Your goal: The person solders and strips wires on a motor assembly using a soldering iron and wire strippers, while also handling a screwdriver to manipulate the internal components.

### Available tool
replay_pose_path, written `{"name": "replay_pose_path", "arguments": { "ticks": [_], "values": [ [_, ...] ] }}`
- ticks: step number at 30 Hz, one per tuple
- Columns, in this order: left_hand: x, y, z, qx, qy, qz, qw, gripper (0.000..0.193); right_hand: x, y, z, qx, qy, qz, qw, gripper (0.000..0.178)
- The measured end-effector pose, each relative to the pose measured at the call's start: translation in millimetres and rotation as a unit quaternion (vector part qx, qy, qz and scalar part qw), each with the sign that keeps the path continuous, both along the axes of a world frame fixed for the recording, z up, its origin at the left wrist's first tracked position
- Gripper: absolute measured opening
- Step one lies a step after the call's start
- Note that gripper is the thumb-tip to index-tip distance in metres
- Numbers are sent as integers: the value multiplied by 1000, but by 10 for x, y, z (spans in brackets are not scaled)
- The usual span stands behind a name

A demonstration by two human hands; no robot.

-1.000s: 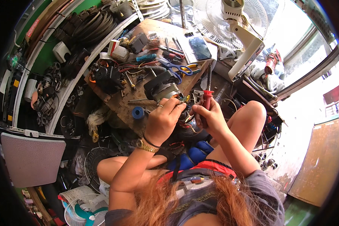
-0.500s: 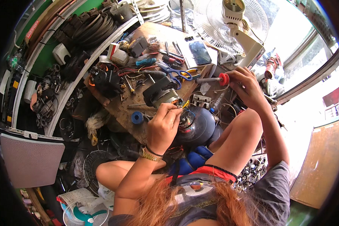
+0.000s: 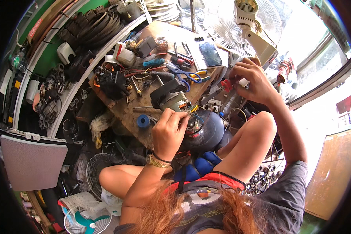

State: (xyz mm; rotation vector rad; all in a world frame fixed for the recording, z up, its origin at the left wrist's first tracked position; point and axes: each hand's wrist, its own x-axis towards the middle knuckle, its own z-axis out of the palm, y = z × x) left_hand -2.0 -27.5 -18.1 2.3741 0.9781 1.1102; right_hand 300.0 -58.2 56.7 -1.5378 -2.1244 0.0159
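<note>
My left hand (image 3: pixel 168 130) has its thumb and fingers pinched together at the wire end of a small fan motor (image 3: pixel 177 102). A yellow wire (image 3: pixel 194 108) and a thin blue one come out beside my fingertips, which partly hide what they grip. The motor, with a black cover at its back, sits at the near edge of the wooden table (image 3: pixel 123 111). Over to the right, my right hand (image 3: pixel 253 82) is closed round the handle of a soldering iron (image 3: pixel 226 84) with a red collar. Its grey shaft is smeared by motion and points toward the left.
Blue-handled scissors (image 3: pixel 185 75), a phone (image 3: pixel 210 54), a blue tape roll (image 3: pixel 143 121) and several tools crowd the table. A dark rounded tank (image 3: pixel 206 130) stands before my legs. Beyond my right hand is a white fan (image 3: pixel 245 33). Shelves (image 3: pixel 72 93) of parts line the left.
My right hand has moved slightly up and left, and the soldering iron has turned in it, now blurred. My left hand stays at the motor's wires. The whole view has shifted a little.
</note>
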Motion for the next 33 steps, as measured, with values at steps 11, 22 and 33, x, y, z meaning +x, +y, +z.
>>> {"name": "replay_pose_path", "arguments": {
  "ticks": [11, 22, 33],
  "values": [
    [17, -37, 92, -30, -20, 0, 999, 13, 0, 117, -141, -16, -28, 24, 999, 33],
    [50, 10, 48, -12, -40, 5, 999, 13, -4, 157, -211, -6, -14, 43, 999, 32],
    [54, -19, 75, -27, -12, 19, 999, 15, -93, 128, -185, 4, -13, 42, 999, 26]
  ]
}}
